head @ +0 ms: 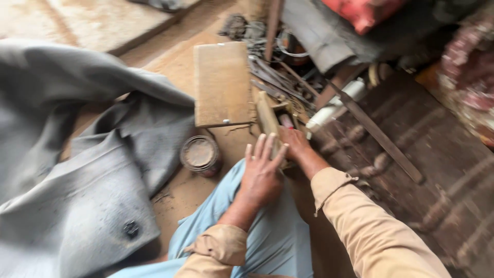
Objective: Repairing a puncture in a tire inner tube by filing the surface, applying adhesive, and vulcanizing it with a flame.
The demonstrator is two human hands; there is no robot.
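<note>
Your left hand (261, 172) lies flat, fingers spread, against the narrow pale wooden block (268, 119); your right hand (296, 144) wraps its far side, grip blurred, can't tell how tight. Block stands beside the flat brown wooden board (222, 85) on the dusty floor (177, 64). Nothing lifted yet.

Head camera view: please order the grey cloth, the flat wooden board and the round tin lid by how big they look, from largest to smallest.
1. grey cloth, by far the largest, though it lies nearer the camera
2. flat wooden board
3. round tin lid, the smallest
</note>
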